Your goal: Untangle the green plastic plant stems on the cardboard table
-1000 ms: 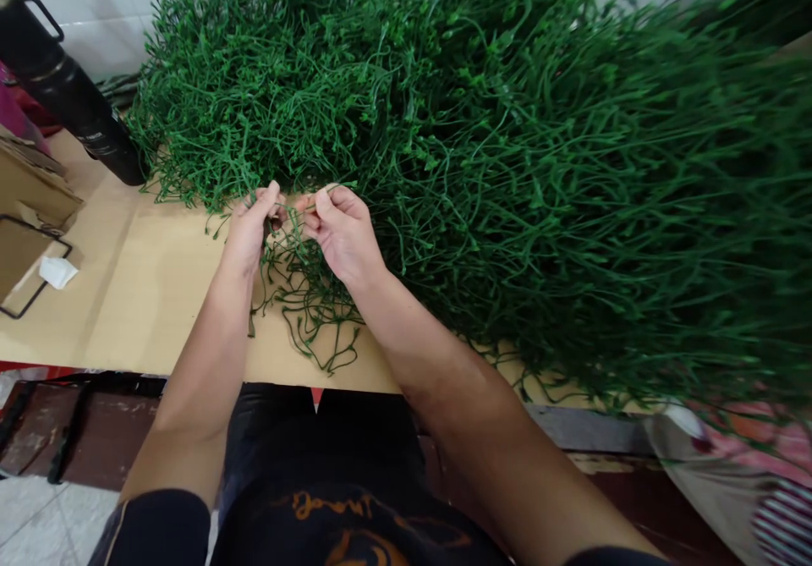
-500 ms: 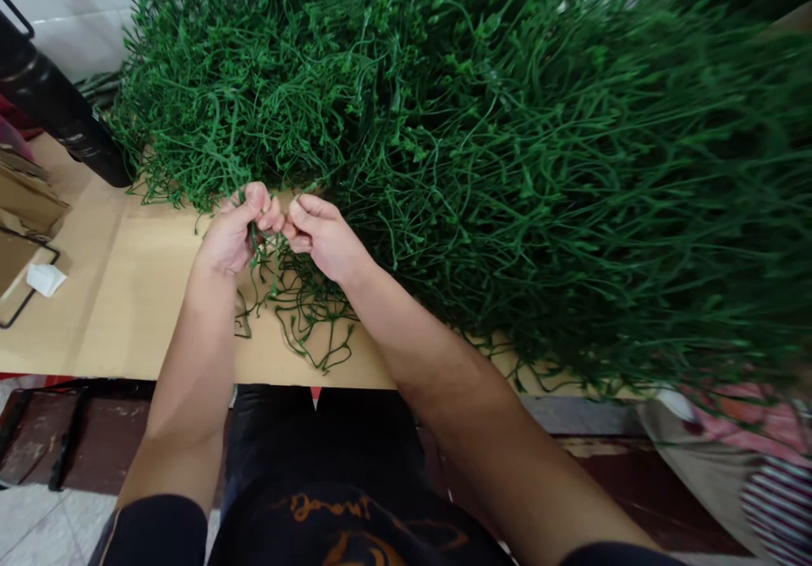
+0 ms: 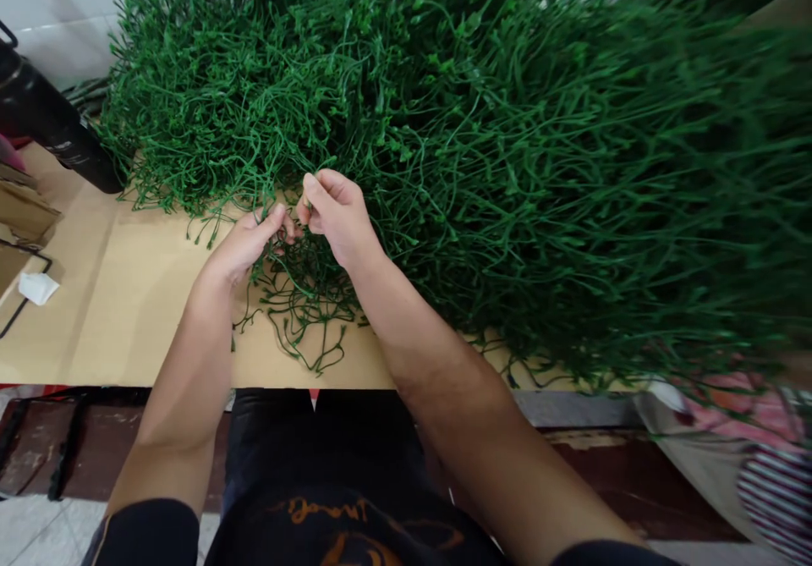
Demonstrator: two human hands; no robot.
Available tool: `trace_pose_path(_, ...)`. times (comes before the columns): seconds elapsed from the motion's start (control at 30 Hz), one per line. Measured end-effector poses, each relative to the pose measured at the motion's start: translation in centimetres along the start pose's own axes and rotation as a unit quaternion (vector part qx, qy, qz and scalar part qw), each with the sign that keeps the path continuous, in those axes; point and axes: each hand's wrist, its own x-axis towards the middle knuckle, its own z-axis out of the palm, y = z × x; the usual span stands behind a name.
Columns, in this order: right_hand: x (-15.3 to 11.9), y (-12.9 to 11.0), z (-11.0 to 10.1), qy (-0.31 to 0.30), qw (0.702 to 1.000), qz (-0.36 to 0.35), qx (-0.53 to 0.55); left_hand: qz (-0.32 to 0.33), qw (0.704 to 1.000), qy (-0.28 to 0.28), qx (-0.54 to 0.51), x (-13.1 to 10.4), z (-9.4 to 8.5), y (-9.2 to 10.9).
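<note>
A large heap of green, thin-stemmed artificial sprigs covers the back and right of the cardboard-topped table. At the front edge of the heap, my left hand is closed around green stems, its thumb pointing toward my other hand. My right hand is just to the right and slightly higher, its thumb and index finger pinched together; what lies between them is too small to make out. Several loose stems spread over the cardboard below my hands.
A black bottle leans at the far left, near an opened cardboard box and a white scrap. The table's front edge runs before my body. Striped and pink cloth shows at the lower right.
My right hand has moved up and slightly right, while my left hand has shifted lower and its fingers have loosened. The sprigs by my left hand have moved.
</note>
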Motion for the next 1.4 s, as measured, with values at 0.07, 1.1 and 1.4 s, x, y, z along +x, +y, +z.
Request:
trace_pose_path(0.07, 0.2, 0.4, -0.1, 0.038, 0.998, -0.032, -0.040, 0.003, 1.000, 0.006, 0.007, 0.1, -0.2, 0.0)
trace_pose_path(1.1, -2.6, -2.9, 0.2, -0.091, 0.879, -0.038, -0.467, 0.045, 0.998, 0.007, -0.052, -0.6, -1.0, 0.3)
trace_pose_path(1.4, -3.7, -3.1, -2.5, 0.039, 0.853, -0.115, -0.508, 0.064, 0.993, 0.040, -0.095, -1.0, -1.4, 1.5)
